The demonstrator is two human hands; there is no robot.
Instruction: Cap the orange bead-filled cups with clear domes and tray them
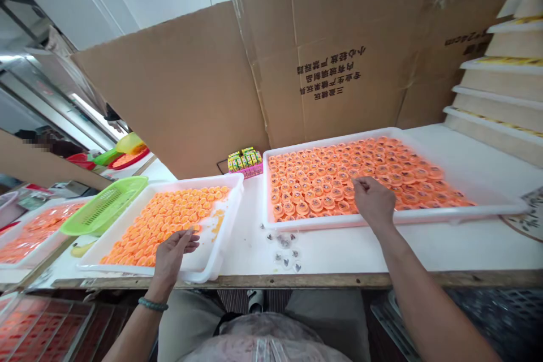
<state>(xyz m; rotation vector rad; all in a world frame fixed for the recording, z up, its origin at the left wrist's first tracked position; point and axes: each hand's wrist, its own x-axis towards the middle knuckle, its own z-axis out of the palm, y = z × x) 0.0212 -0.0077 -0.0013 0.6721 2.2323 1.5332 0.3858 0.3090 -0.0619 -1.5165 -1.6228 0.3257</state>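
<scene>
My left hand [173,251] reaches into a white tray [202,263] at the left, its fingers stretched flat over the near end of a heap of small orange round pieces [169,216]. My right hand [373,201] is in the larger white tray [382,219] at the right, fingers curled down onto rows of orange round caps [335,175]; what it pinches, if anything, is hidden. Several small clear pieces [285,249] lie on the white table between the two trays.
Cardboard sheets [297,68] stand behind the trays. A small pink basket of yellow-green packets [245,161] sits at the back. A green basket [106,203] and another tray of orange pieces [29,232] lie further left. White stacked trays [500,79] rise at the right. The table edge [297,280] runs near me.
</scene>
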